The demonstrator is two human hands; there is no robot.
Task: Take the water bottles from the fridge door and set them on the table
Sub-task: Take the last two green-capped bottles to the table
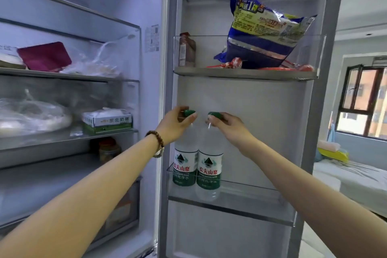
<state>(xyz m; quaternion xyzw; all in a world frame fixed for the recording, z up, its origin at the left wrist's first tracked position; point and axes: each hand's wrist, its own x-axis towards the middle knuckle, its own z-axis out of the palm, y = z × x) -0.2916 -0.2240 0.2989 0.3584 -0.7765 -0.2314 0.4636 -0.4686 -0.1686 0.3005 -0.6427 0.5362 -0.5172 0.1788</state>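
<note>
Open fridge door, low rack (240, 189): two water bottles.
Left hand (178, 124) and right hand (227, 124) pinch the green caps; wet necks could slip.

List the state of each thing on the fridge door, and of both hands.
Fridge door: open.
Left bottle: upright in lower bin, capped.
Right bottle: upright beside it, capped.
Blue bag: leaning in upper bin.
Left hand: gripping left cap.
Right hand: gripping right cap.

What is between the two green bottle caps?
Nothing: the head view shows only bare door wall between the left cap and the right cap, which the hands grip.
</note>
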